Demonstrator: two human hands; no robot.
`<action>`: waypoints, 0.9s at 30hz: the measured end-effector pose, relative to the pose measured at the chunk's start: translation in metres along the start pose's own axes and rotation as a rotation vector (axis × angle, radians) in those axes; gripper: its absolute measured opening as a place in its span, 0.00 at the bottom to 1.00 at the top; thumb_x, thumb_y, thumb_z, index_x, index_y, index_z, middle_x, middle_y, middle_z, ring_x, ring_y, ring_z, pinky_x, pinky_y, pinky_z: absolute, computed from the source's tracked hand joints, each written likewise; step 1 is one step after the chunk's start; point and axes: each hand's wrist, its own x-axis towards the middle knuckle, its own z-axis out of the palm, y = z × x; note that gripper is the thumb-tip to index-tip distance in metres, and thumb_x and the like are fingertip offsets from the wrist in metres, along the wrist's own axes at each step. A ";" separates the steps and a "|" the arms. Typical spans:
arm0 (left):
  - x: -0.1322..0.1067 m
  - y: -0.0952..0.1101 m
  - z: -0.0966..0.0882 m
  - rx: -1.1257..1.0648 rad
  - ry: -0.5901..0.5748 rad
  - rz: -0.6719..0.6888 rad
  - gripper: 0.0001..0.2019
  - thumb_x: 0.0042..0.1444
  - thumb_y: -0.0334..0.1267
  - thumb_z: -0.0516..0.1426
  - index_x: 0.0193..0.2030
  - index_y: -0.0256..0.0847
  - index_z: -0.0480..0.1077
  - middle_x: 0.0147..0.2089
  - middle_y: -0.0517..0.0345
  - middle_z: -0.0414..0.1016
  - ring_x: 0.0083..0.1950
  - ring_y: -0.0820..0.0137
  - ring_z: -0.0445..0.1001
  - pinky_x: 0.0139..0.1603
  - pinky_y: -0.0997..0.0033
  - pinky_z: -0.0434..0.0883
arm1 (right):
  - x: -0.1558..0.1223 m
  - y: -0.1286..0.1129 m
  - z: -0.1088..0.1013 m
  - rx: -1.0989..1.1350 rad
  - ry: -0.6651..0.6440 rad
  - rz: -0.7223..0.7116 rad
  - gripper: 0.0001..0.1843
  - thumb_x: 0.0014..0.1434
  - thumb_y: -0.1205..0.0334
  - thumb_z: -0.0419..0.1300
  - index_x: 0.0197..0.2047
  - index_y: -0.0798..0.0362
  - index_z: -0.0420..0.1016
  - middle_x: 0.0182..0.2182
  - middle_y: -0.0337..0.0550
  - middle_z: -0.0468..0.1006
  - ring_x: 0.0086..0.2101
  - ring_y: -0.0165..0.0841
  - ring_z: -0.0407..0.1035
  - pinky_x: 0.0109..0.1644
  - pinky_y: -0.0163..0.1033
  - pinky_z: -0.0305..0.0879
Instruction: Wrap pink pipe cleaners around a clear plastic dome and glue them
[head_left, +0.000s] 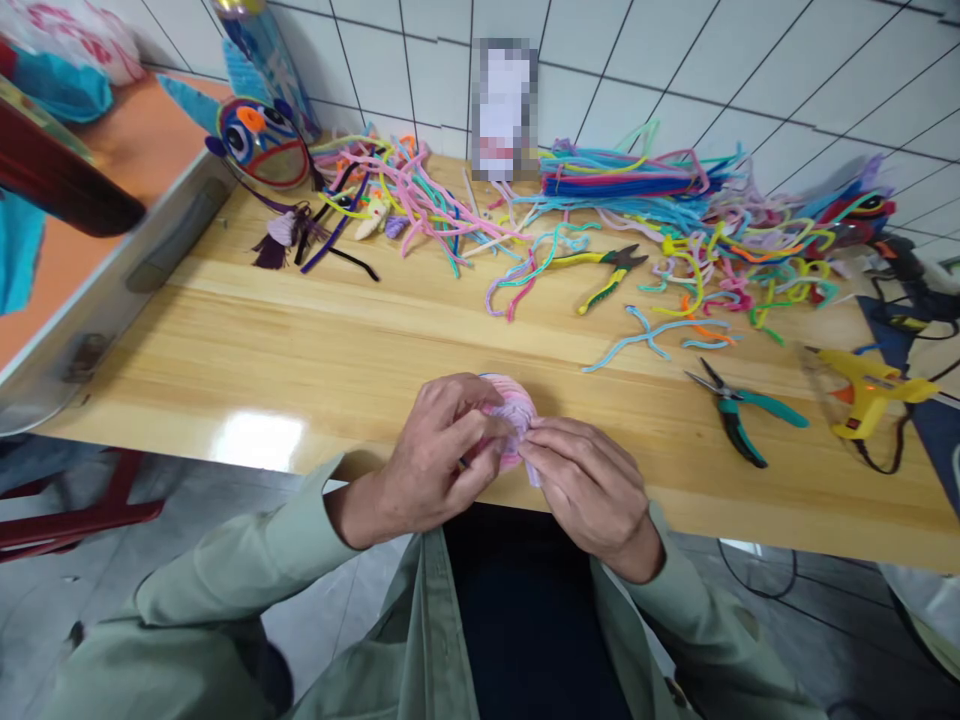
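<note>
A round piece of coiled pipe cleaners (pixel 513 388), pink with lilac at its middle, is between my two hands at the table's front edge. My left hand (pixel 455 447) is closed on its left side, thumb and fingers pinched over the coil. With fingertips pressed together, my right hand (pixel 592 478) grips the coil's lilac part from the right. A short lilac end (pixel 533 473) hangs down beside the right fingertips. The fingers cover much of the piece, so its underside and left part are hidden.
Green-handled pliers (pixel 739 408) and a yellow glue gun (pixel 870 388) lie to the right. Yellow-green cutters (pixel 609 275) lie ahead, near loose blue pipe cleaners (pixel 649 335). Piles of coloured pipe cleaners (pixel 622 180) line the tiled wall. A fish-like figure (pixel 262 145) stands back left.
</note>
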 end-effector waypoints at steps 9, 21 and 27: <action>0.015 -0.002 -0.021 -0.060 -0.193 -0.090 0.10 0.68 0.30 0.56 0.53 0.42 0.72 0.49 0.52 0.75 0.53 0.62 0.72 0.56 0.57 0.70 | 0.007 0.001 -0.001 0.035 -0.052 -0.025 0.15 0.67 0.77 0.64 0.52 0.51 0.84 0.43 0.46 0.89 0.48 0.38 0.85 0.53 0.44 0.86; 0.011 -0.005 -0.016 -0.231 -0.157 -0.108 0.11 0.67 0.25 0.54 0.50 0.44 0.70 0.56 0.49 0.76 0.61 0.62 0.74 0.62 0.56 0.75 | 0.013 0.001 0.000 0.050 -0.079 -0.063 0.12 0.67 0.76 0.65 0.49 0.54 0.83 0.42 0.49 0.89 0.47 0.40 0.85 0.52 0.46 0.87; 0.010 -0.004 -0.013 -0.200 -0.143 -0.119 0.11 0.67 0.26 0.55 0.52 0.44 0.69 0.54 0.51 0.75 0.58 0.62 0.73 0.62 0.56 0.73 | 0.011 0.000 0.000 0.003 -0.074 -0.088 0.11 0.66 0.76 0.66 0.50 0.56 0.83 0.43 0.51 0.90 0.47 0.40 0.85 0.54 0.45 0.86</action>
